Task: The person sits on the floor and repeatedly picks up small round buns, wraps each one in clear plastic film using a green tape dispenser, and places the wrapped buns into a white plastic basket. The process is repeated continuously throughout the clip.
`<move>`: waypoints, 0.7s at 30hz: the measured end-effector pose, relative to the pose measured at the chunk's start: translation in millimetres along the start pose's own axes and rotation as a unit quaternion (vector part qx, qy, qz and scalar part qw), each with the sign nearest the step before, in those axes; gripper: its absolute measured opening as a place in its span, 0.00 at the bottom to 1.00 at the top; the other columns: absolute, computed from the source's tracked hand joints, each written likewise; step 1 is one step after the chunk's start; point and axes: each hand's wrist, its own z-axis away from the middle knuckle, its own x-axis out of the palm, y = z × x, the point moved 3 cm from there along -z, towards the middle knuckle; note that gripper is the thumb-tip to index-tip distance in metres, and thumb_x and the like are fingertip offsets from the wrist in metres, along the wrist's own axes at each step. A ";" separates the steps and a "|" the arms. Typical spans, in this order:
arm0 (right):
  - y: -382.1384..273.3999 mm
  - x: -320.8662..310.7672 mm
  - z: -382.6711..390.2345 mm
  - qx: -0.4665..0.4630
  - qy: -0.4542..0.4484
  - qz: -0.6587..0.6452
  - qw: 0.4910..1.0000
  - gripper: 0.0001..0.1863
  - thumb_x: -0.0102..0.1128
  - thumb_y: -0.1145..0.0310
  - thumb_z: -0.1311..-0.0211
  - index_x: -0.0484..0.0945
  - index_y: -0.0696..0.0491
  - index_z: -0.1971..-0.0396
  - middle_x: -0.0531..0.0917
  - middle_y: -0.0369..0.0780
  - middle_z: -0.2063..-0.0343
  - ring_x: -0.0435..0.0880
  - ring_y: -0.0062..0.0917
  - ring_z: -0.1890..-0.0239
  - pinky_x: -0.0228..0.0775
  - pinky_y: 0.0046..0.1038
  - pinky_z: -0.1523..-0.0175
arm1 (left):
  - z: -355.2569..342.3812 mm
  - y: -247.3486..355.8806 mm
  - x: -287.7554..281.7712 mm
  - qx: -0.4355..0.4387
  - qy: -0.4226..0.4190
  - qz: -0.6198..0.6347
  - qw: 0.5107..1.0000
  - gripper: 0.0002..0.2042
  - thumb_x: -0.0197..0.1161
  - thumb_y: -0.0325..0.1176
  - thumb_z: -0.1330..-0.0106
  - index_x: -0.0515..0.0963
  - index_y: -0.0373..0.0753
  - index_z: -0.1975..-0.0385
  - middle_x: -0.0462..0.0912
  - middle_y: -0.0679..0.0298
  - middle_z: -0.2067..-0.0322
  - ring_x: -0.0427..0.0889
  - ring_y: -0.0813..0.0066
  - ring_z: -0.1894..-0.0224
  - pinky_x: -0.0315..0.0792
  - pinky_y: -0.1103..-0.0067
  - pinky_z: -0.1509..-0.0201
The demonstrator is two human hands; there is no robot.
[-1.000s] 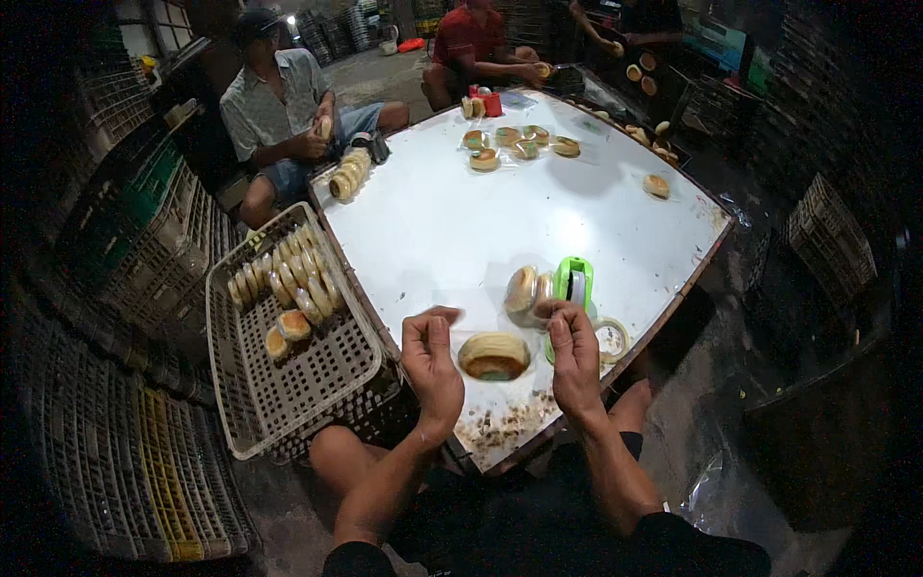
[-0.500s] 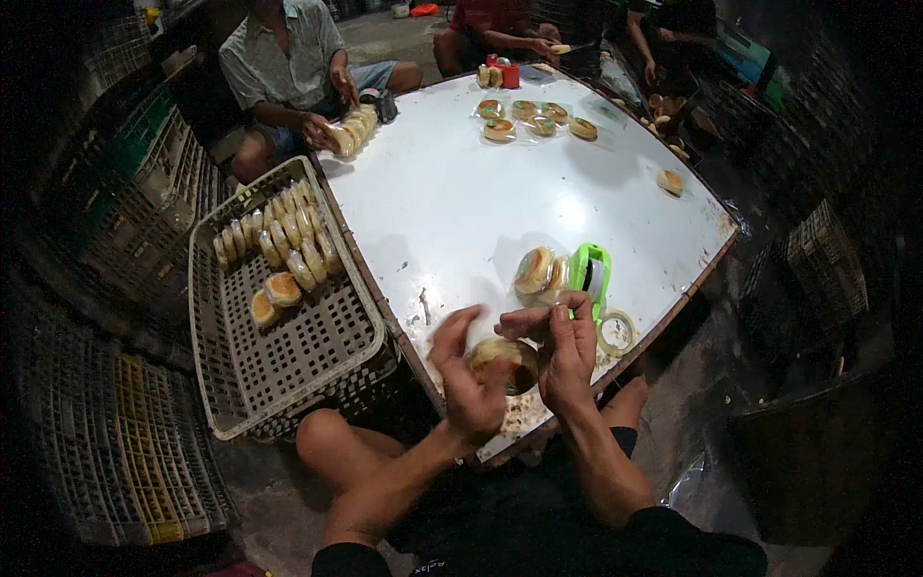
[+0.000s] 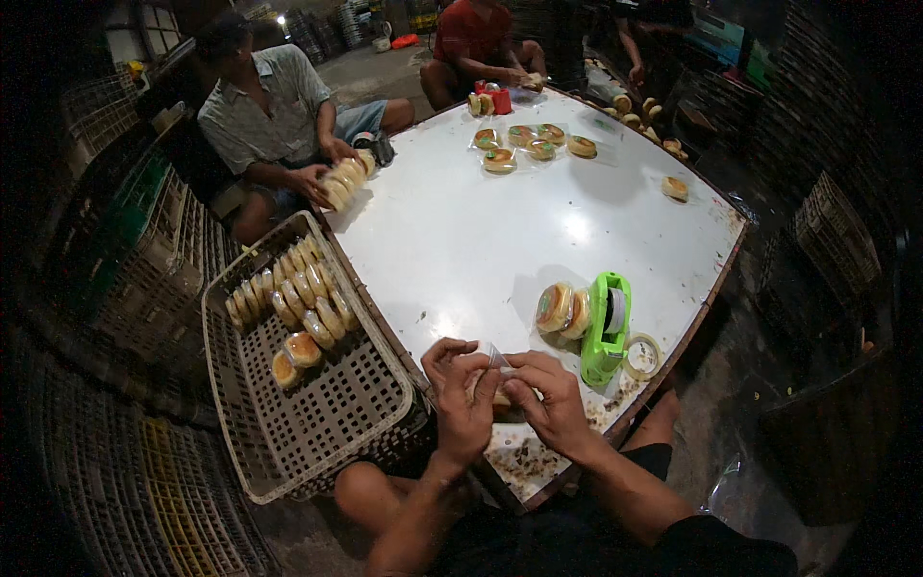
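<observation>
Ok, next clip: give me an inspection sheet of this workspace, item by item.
Surface: white table, crumbs at its near edge.
Job's things: wrapped bun held between both hands at the near edge; its clear wrapper sticks up between the fingers.
Clutter: green tape dispenser with two wrapped buns leaning beside it, tape roll, more buns at the far side, perforated crate on the left holding rows of buns.
Grippers: left hand and right hand, both closed on the bun.
Cables: nothing seen.
Surroundings: other people seated at the far and left edges, stacked crates, dim room.
</observation>
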 end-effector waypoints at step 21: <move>-8.9 -27.6 17.3 -0.071 0.051 0.090 0.992 0.13 0.68 0.78 0.49 0.80 0.54 0.62 0.76 0.43 0.64 0.77 0.38 0.61 0.70 0.36 0.58 | 20.8 10.6 6.2 -0.244 -0.057 0.156 0.955 0.12 0.66 0.25 0.37 0.77 0.33 0.55 0.80 0.62 0.67 0.78 0.76 0.62 0.73 0.79 0.56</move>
